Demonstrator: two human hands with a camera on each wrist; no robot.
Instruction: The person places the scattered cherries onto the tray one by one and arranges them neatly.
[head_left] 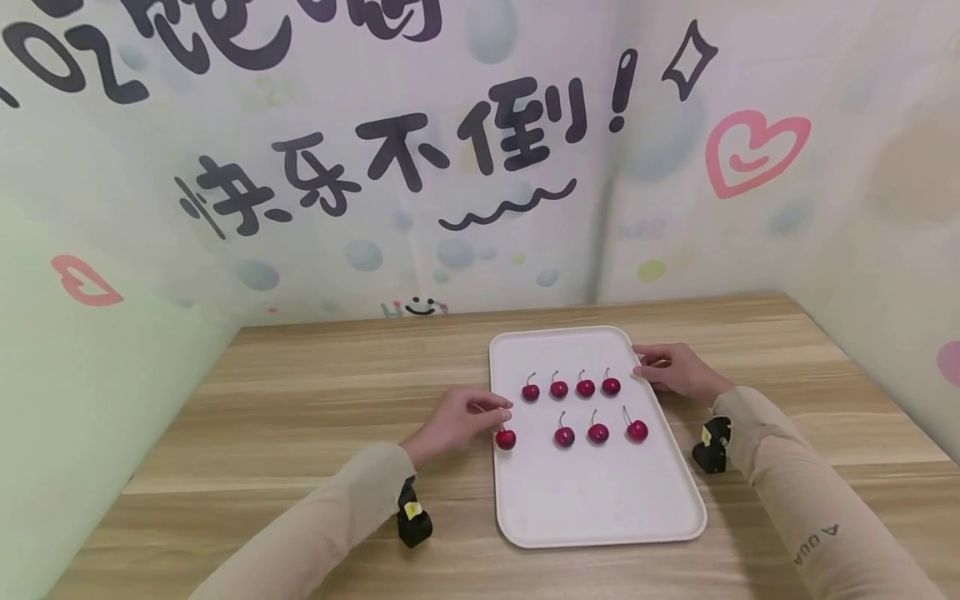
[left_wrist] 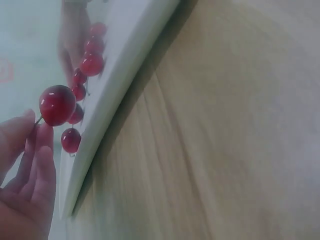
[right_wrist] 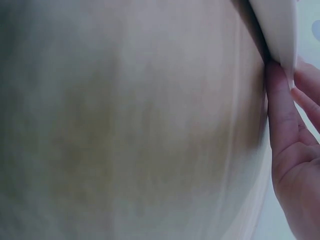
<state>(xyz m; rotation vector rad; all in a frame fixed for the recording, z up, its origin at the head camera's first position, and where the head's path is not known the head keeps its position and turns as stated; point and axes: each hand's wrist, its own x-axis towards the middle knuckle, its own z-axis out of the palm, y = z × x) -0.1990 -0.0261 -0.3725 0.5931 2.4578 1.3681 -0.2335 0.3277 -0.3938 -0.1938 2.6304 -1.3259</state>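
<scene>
At the tray's left edge my left hand pinches a red cherry by its thin stem. In the left wrist view this cherry hangs from the thumb and fingertips, close to the rim. My right hand grips the far right rim of the white tray; the right wrist view has fingers on both sides of that rim. On the tray stands a back row of several cherries with stems up. Three more cherries form a looser row in front of them.
The tray lies on a wood-grain table. A pale printed wall hanging with dark lettering rises behind the table, and similar walls stand at both sides. Each wrist wears a small black camera.
</scene>
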